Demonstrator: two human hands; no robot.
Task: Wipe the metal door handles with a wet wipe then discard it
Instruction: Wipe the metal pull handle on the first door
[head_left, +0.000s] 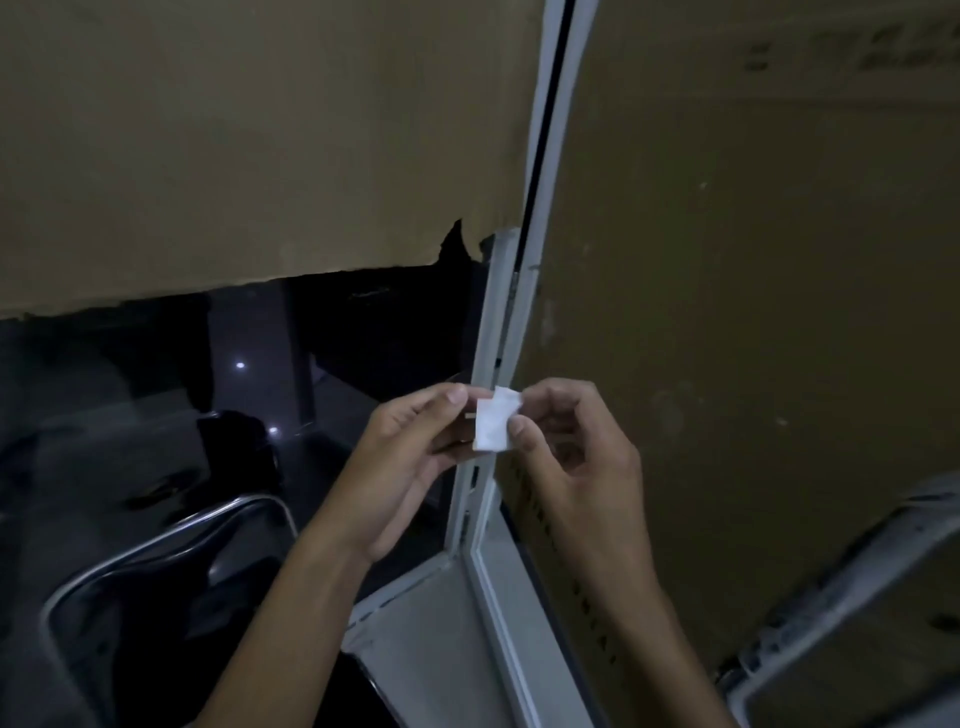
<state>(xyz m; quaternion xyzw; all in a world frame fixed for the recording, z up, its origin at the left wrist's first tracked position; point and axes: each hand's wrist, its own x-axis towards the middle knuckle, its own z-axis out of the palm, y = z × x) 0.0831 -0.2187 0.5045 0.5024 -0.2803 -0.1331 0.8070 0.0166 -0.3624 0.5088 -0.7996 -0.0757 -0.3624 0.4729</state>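
While the wet wipe (492, 427) is only a small folded white square, both hands are working it right in front of the white door frame (485, 364), so I'd say this is the unfolding step, no wiping yet. The left hand (410, 457) has its grip pinching the wipe's left edge, thumb on top; the right hand (576, 457) pinches the right edge between thumb and fingertips. Next move probably calls for pulling the edges apart gently so it opens without tearing, then finding a handle. Honestly I can't spot any metal handle, it's really dim. At 8 o'clock from the hands sits a dark chair with a chrome frame (156, 561), at 4 o'clock some pale framed thing (852, 597). Cardboard-brown panels (753, 312) cover the door, which might hide the handle.
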